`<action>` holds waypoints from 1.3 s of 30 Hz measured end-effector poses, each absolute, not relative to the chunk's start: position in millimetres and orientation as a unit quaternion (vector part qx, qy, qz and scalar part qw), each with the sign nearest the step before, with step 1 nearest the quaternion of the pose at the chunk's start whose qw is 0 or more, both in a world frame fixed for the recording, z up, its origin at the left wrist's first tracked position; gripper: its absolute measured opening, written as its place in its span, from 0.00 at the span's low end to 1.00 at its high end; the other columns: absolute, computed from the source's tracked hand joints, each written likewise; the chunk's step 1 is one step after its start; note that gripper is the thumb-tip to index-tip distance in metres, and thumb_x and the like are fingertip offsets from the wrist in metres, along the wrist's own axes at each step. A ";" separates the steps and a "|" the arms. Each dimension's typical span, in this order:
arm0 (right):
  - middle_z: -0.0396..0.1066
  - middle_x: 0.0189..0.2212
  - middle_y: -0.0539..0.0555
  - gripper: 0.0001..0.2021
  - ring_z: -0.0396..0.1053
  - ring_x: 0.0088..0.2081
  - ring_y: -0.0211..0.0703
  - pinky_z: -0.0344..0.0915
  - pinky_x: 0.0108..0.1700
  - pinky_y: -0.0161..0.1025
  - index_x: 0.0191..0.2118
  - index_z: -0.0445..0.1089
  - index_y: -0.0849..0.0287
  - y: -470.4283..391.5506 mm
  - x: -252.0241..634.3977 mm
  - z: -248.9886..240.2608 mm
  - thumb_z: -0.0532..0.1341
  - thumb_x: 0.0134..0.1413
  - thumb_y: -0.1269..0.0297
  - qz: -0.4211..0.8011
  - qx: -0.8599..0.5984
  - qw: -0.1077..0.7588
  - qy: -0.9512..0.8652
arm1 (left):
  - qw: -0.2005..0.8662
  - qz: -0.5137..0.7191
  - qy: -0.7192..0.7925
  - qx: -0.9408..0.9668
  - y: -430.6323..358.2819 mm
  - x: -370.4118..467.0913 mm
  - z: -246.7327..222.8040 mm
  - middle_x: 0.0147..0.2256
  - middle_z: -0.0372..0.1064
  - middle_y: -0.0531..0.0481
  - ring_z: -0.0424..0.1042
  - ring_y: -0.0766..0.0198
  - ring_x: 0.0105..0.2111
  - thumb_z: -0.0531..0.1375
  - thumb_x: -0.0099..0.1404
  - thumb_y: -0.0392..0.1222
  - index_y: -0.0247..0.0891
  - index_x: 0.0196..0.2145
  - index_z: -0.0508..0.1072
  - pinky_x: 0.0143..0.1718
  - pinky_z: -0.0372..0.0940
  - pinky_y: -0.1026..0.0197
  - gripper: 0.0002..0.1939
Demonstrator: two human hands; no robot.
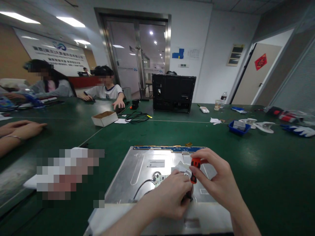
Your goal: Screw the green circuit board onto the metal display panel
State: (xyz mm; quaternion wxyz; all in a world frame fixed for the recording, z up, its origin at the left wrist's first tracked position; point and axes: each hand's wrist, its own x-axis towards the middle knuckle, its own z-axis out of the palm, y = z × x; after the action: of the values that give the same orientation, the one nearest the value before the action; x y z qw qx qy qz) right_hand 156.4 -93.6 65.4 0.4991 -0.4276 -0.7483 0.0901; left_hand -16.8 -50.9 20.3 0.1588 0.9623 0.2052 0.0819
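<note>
A metal-backed panel lies on the green table in front of me, a blue circuit strip along its far edge. My right hand pinches a red and black screwdriver, held upright over the right part of the panel. Just left of the screwdriver, my left hand rests low over the panel with its fingers curled; what they hold, if anything, is hidden. A small green circuit board with a black cable shows beside my left hand. White film or foam covers the near part of the panel.
Beyond the panel stand a black monitor housing, an open cardboard box and a coiled black cable. A blue tray and gloves lie at the right. Other people sit at the left; someone's hands rest on the table.
</note>
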 end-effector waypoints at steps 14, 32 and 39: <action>0.75 0.39 0.54 0.08 0.74 0.39 0.44 0.74 0.37 0.41 0.44 0.71 0.53 -93.5 155.3 66.9 0.62 0.60 0.70 0.075 -0.428 0.505 -0.746 | 0.168 0.078 0.208 0.960 -51.3 -16.4 20.5 0.37 0.73 0.45 0.72 0.53 0.40 0.60 0.56 0.34 0.38 0.28 0.65 0.46 0.63 0.52 0.05; 0.77 0.37 0.49 0.11 0.75 0.34 0.39 0.74 0.37 0.36 0.47 0.69 0.52 -94.3 156.3 63.4 0.64 0.59 0.70 0.093 -0.437 0.507 -0.737 | 0.161 0.084 0.209 0.961 -51.1 -17.5 19.7 0.36 0.73 0.47 0.71 0.55 0.39 0.60 0.57 0.34 0.38 0.28 0.65 0.44 0.63 0.54 0.05; 0.78 0.40 0.50 0.10 0.76 0.34 0.38 0.75 0.36 0.35 0.47 0.69 0.51 -94.7 157.2 61.2 0.63 0.60 0.69 0.084 -0.440 0.506 -0.737 | 0.160 0.079 0.215 0.960 -52.2 -16.2 20.8 0.34 0.71 0.48 0.71 0.57 0.37 0.60 0.58 0.35 0.38 0.27 0.65 0.43 0.64 0.56 0.06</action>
State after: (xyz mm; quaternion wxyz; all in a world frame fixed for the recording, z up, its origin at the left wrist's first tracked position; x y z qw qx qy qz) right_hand 157.2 -94.7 61.2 0.5061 -0.4400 -0.7370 0.0844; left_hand -16.2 -52.2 20.8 0.1605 0.9600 0.2153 0.0793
